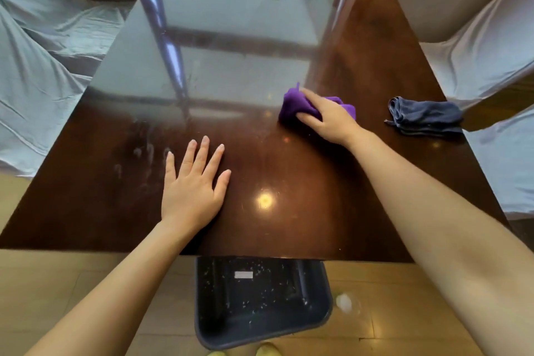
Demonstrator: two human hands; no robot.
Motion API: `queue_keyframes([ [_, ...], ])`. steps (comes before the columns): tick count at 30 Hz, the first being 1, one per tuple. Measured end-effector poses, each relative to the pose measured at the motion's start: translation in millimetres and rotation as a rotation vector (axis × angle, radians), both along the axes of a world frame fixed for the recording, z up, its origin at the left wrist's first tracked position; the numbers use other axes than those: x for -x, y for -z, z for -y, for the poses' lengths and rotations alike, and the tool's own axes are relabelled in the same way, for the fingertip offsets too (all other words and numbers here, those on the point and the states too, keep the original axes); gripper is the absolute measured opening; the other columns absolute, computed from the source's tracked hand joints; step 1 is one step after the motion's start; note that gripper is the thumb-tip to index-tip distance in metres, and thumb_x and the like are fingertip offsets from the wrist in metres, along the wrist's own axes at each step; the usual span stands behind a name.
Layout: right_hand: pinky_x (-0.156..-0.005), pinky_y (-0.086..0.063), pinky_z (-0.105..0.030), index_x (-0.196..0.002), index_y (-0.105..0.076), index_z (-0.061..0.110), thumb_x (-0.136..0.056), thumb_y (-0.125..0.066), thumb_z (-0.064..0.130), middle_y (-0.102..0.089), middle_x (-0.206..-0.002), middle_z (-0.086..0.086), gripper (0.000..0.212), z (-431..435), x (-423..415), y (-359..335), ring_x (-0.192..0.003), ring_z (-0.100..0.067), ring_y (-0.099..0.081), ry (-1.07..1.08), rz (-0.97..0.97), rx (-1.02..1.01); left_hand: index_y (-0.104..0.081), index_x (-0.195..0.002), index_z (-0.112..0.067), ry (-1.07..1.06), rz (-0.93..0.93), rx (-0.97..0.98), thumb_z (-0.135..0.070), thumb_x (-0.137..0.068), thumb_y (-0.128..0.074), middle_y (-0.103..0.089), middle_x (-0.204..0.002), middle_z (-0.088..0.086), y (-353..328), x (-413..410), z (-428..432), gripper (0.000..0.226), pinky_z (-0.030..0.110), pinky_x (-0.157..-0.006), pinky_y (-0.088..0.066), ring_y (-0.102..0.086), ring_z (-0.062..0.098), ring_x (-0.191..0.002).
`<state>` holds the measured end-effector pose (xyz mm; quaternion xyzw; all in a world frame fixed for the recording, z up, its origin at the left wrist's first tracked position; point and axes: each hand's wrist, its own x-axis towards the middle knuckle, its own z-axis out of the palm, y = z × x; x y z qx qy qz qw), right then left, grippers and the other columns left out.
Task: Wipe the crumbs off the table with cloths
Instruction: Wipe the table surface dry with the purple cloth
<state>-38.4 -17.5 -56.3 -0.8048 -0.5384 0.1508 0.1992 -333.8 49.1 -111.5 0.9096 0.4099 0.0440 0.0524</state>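
Note:
A glossy dark brown table (361,72) fills the view. My right hand (329,118) presses a bunched purple cloth (294,105) onto the table right of centre, fingers curled over it. My left hand (193,182) lies flat on the table near the front, fingers spread, holding nothing. A folded dark blue cloth (424,115) rests by the right edge, apart from both hands. Faint pale smears and specks (144,153) show on the surface left of my left hand.
A dark bin (260,300) speckled with crumbs stands on the floor under the table's front edge. Chairs draped in pale fabric stand to the left (43,52) and to the right (476,46). Yellow shoe tips (265,350) show at the bottom.

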Motion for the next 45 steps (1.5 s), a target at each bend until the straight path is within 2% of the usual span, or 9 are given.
queue_keyframes([
  [5,-0.109,-0.031,-0.049,-0.136,-0.044,0.02,-0.089,-0.049,0.038,-0.052,-0.139,-0.004,0.05,27,21,21,-0.13,-0.027,-0.044,-0.052,0.032,-0.074,-0.007,-0.146,-0.034,0.001,0.003,0.003,-0.054,-0.09,-0.01,-0.005,-0.158,-0.004,0,0,2,0.059,0.046,-0.115,0.006,0.001,0.015,-0.145],
  [12,-0.11,-0.022,-0.039,-0.138,-0.039,0.027,-0.084,-0.055,0.04,-0.047,-0.143,0.004,0.058,127,108,19,-0.136,-0.019,-0.035,-0.106,0.036,-0.053,-0.008,-0.146,-0.034,0.004,-0.004,0.008,-0.053,-0.092,-0.014,-0.006,-0.158,-0.003,-2,-2,1,0.057,0.048,-0.116,0.004,0.0,0.017,-0.145],
  [16,-0.103,-0.034,-0.037,-0.134,-0.044,0.03,-0.079,-0.066,0.022,-0.052,-0.136,0.01,0.06,167,155,26,-0.121,-0.017,-0.047,-0.013,0.045,-0.109,-0.011,-0.146,-0.033,0.0,0.001,0.011,-0.052,-0.093,-0.016,-0.006,-0.158,-0.002,-3,-1,1,0.057,0.048,-0.116,0.003,0.0,0.017,-0.145],
  [20,-0.091,-0.04,-0.039,-0.129,-0.05,0.03,-0.076,-0.061,0.01,-0.057,-0.128,0.015,0.059,179,173,22,-0.105,-0.014,-0.051,-0.008,-0.021,-0.185,-0.008,-0.146,-0.033,0.005,-0.022,-0.011,-0.052,-0.092,-0.014,-0.006,-0.158,-0.002,-2,-1,0,0.057,0.048,-0.116,0.002,-0.001,0.016,-0.145],
  [24,-0.094,-0.042,-0.038,-0.129,-0.051,0.026,-0.067,-0.059,-0.001,-0.058,-0.125,0.009,0.068,186,145,0,-0.105,-0.019,-0.054,0.062,-0.119,-0.312,-0.008,-0.146,-0.033,0.001,-0.028,-0.009,-0.054,-0.092,-0.012,-0.006,-0.158,-0.002,0,-1,0,0.058,0.048,-0.116,0.002,-0.001,0.017,-0.145],
  [28,-0.097,-0.038,-0.027,-0.132,-0.049,0.024,-0.081,-0.061,0.01,-0.057,-0.128,0.004,0.054,177,60,-22,-0.108,-0.017,-0.053,0.298,0.03,-0.415,-0.007,-0.146,-0.033,-0.003,-0.028,-0.011,-0.054,-0.092,-0.012,-0.006,-0.158,-0.003,2,0,0,0.058,0.048,-0.116,0.003,-0.001,0.016,-0.145],
  [33,-0.103,-0.036,-0.046,-0.136,-0.045,0.018,-0.091,-0.055,0.029,-0.06,-0.125,-0.013,0.047,147,-13,5,-0.118,-0.032,-0.051,0.35,0.042,-0.112,-0.009,-0.146,-0.033,-0.006,-0.02,-0.006,-0.054,-0.092,-0.013,-0.006,-0.158,-0.002,0,1,0,0.058,0.048,-0.116,0.003,0.0,0.016,-0.145],
  [37,-0.112,-0.019,-0.046,-0.137,-0.042,0.018,-0.095,-0.046,0.033,-0.048,-0.141,-0.008,0.045,122,-4,29,-0.135,-0.029,-0.036,0.418,0.064,-0.127,-0.008,-0.146,-0.034,-0.005,-0.027,-0.011,-0.054,-0.092,-0.011,-0.006,-0.158,-0.002,1,0,0,0.058,0.048,-0.116,0.003,0.0,0.017,-0.145],
  [45,-0.11,-0.018,-0.048,-0.139,-0.038,0.025,-0.093,-0.043,0.04,-0.042,-0.146,-0.002,0.048,11,68,32,-0.138,-0.024,-0.031,0.245,0.078,-0.129,-0.01,-0.146,-0.034,-0.001,-0.017,-0.007,-0.052,-0.092,-0.014,-0.007,-0.158,-0.002,-1,-1,1,0.057,0.049,-0.116,0.004,0.0,0.017,-0.145],
])
